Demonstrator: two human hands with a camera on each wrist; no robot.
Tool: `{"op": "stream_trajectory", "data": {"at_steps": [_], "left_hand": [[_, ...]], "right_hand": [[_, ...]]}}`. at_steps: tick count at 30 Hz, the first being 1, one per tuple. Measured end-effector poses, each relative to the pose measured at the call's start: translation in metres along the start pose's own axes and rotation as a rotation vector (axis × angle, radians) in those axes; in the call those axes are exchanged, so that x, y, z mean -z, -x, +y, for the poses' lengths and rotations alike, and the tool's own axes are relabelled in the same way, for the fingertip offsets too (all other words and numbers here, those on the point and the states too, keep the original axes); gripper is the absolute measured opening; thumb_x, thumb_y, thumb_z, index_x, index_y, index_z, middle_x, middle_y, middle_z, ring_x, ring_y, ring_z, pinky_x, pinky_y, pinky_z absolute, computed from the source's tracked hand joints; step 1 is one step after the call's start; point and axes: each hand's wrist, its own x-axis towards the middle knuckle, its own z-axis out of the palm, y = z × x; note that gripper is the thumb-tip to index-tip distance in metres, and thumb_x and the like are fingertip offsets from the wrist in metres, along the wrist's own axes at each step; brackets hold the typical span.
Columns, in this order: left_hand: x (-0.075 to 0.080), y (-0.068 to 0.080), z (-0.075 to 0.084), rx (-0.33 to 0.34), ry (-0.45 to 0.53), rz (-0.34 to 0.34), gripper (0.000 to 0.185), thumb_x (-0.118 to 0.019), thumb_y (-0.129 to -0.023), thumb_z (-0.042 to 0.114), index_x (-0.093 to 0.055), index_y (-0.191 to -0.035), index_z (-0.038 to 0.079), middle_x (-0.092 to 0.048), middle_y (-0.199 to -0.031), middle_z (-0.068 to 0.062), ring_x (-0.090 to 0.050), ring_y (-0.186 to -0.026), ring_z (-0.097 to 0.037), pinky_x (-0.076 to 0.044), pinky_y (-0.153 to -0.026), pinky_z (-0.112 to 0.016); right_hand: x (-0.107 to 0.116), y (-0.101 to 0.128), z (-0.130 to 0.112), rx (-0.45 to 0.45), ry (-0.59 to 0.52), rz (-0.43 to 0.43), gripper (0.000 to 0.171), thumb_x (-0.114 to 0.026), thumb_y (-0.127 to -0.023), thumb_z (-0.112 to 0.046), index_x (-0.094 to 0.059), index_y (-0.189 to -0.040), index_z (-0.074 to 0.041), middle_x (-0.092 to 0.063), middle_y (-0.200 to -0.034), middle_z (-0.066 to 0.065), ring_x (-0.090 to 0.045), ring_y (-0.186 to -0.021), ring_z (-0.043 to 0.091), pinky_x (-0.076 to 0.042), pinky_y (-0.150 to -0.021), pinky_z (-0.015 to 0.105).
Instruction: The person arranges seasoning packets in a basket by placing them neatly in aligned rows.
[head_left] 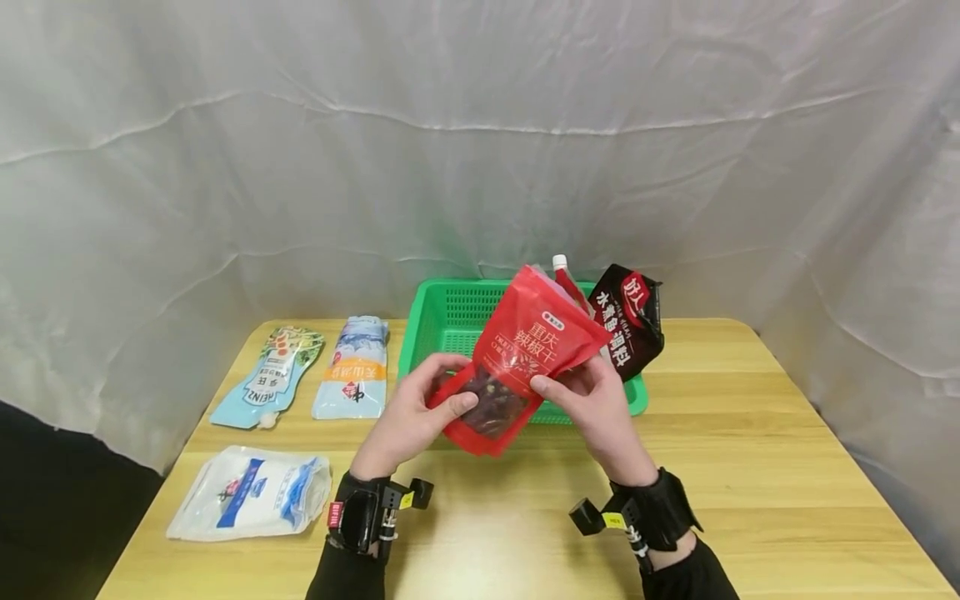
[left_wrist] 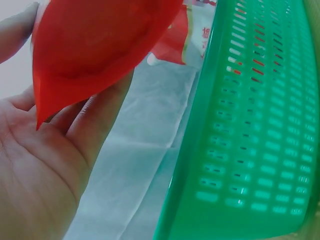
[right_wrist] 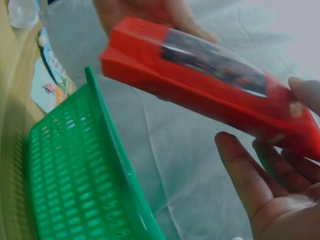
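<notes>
In hand: red pouch (head_left: pixel 517 358), pinched by left hand (head_left: pixel 411 417) and right hand (head_left: pixel 596 400), fingers curled on its two sides, held above counter (head_left: pixel 750 467) at front rim of green basket (head_left: pixel 450 312).
Already in basket: black pouch (head_left: pixel 630 321); spouted red-and-white pouch (head_left: pixel 567 282).
Left on counter: Heinz pouch (head_left: pixel 268 377); blue-orange pouch (head_left: pixel 352 367); white-blue bag (head_left: pixel 251 492).
Progress: judged under halfway.

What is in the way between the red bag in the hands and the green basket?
Nothing visible is. Both hands, left hand and right hand, hold the red bag just at the green basket front edge. Inside, a black packet and a red-capped pouch lean at the right; the left part looks free.
</notes>
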Motion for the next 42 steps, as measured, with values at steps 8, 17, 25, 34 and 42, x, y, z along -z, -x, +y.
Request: {"op": "stream_trajectory", "data": {"at_steps": [8,17,25,34,42], "left_hand": [[-0.002,-0.001,0.001,0.004,-0.058,-0.035,0.049,-0.076,-0.097,0.022,-0.057,-0.142,0.014,-0.064,-0.135,-0.007,-0.067,-0.114,-0.025,-0.058,-0.095,-0.043],[-0.003,-0.002,0.003,0.014,-0.079,-0.063,0.064,-0.079,-0.094,0.025,-0.049,-0.151,0.016,-0.059,-0.142,-0.003,-0.062,-0.124,-0.025,-0.057,-0.098,-0.042],[-0.003,-0.002,0.001,0.037,-0.129,-0.129,0.068,-0.082,-0.092,0.027,-0.049,-0.15,0.016,-0.063,-0.137,-0.005,-0.064,-0.118,-0.026,-0.059,-0.095,-0.044],[-0.003,-0.003,-0.001,0.055,-0.11,-0.133,0.068,-0.084,-0.09,0.022,-0.05,-0.149,0.015,-0.065,-0.134,-0.01,-0.066,-0.116,-0.027,-0.061,-0.092,-0.037],[-0.007,-0.001,0.0,0.07,-0.147,-0.177,0.063,-0.083,-0.09,0.021,-0.054,-0.146,0.016,-0.067,-0.132,-0.004,-0.07,-0.11,-0.023,-0.061,-0.09,-0.037]], "right_hand": [[0.002,0.0,0.003,0.039,0.124,-0.005,0.057,-0.078,-0.093,-0.005,-0.054,-0.144,-0.003,-0.062,-0.134,0.013,-0.066,-0.112,0.022,-0.06,-0.091,0.031],[0.002,0.001,0.001,0.066,0.252,-0.157,0.056,-0.082,-0.089,-0.005,-0.059,-0.14,-0.003,-0.067,-0.125,0.017,-0.069,-0.104,0.024,-0.064,-0.081,0.035],[0.001,0.001,0.001,0.073,0.315,-0.268,0.056,-0.084,-0.087,-0.007,-0.061,-0.139,-0.007,-0.07,-0.122,0.013,-0.07,-0.105,0.025,-0.064,-0.078,0.036],[-0.001,0.0,-0.003,0.025,0.297,-0.271,0.057,-0.085,-0.088,-0.01,-0.06,-0.139,-0.007,-0.069,-0.123,0.015,-0.072,-0.103,0.026,-0.064,-0.079,0.036],[0.006,0.001,-0.018,0.088,0.342,-0.117,0.044,-0.079,-0.094,-0.011,-0.066,-0.136,-0.007,-0.067,-0.13,0.013,-0.071,-0.1,0.023,-0.063,-0.08,0.031]]}}
